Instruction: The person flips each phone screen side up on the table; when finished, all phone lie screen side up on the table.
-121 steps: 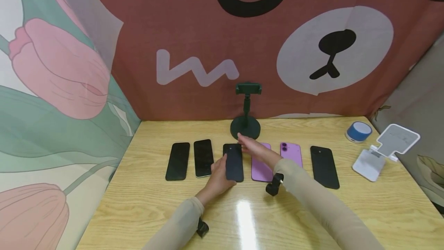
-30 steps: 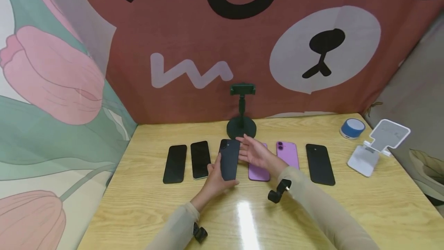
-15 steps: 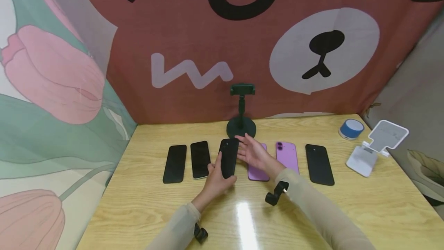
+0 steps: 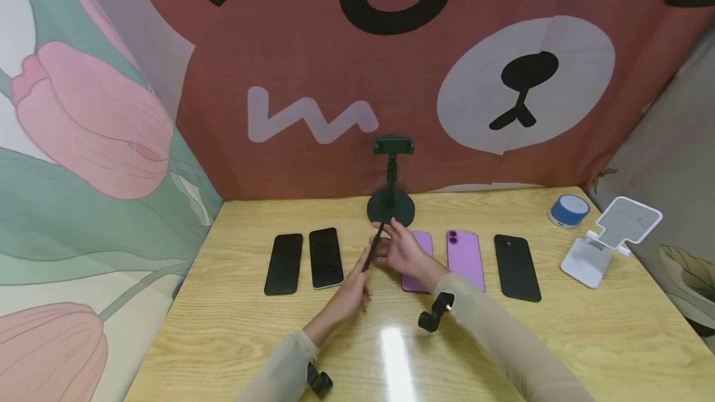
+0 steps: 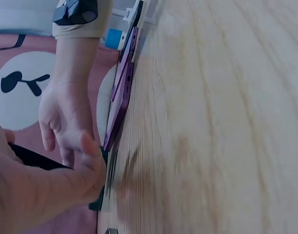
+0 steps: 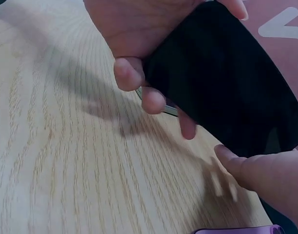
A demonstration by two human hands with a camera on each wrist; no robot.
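My left hand [image 4: 350, 293] grips a dark smartphone [image 4: 373, 248] above the table, between thumb and fingers along its near part. In the head view the phone stands nearly edge-on. The right wrist view shows its black glossy face [image 6: 222, 83], with the left hand's fingers curled under its lower edge. My right hand [image 4: 403, 250] is at the phone's far end, fingers mostly straight, a thumb tip [image 6: 227, 152] right at the phone's edge. From the left wrist view, only a dark strip of the phone [image 5: 37, 158] shows between the hands.
Two black phones [image 4: 283, 264] [image 4: 326, 257] lie at left. Right of the hands lie two purple phones [image 4: 419, 247] [image 4: 465, 259] and a black one [image 4: 517, 267]. Behind stands a dark green phone holder [image 4: 391, 203]. At far right are a blue-white cylinder [image 4: 569, 211] and white folding stand [image 4: 586, 262].
The phone was lifted from its place in the row, its back facing up, then turned by the left hand until edge-on. The right hand has come in to its far end.
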